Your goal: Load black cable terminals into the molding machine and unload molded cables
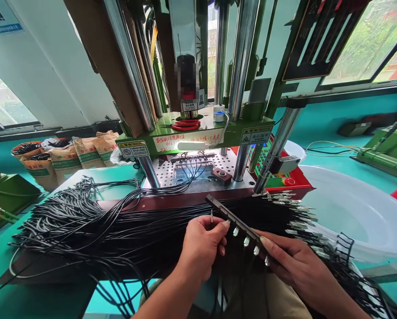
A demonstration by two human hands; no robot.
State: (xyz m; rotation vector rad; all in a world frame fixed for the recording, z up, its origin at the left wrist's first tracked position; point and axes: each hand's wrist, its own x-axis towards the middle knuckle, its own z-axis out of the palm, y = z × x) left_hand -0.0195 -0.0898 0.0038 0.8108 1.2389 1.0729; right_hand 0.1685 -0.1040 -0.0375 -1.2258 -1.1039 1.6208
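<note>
My right hand (291, 259) grips the lower right end of a dark, narrow bar (218, 206), which tilts down to the right above my lap. Several silver metal cable connectors (246, 242) stick out in a row along the bar's near edge. At the upper part of that row, my left hand (203, 241) is closed, thumb and finger pinching a cable connector (228, 222) at the bar. A small metal tip shows above the left fingers; what it belongs to is unclear. Behind both hands lies a thick spread of black cables (171, 221).
A green press (231, 128) with steel columns stands ahead, red-handled pliers (186, 125) on its platen. Below, cables run into a lit metal mould (193, 170). A red control box (298, 179) and a white tub (338, 190) are at right. Sacks (61, 161) stand at left.
</note>
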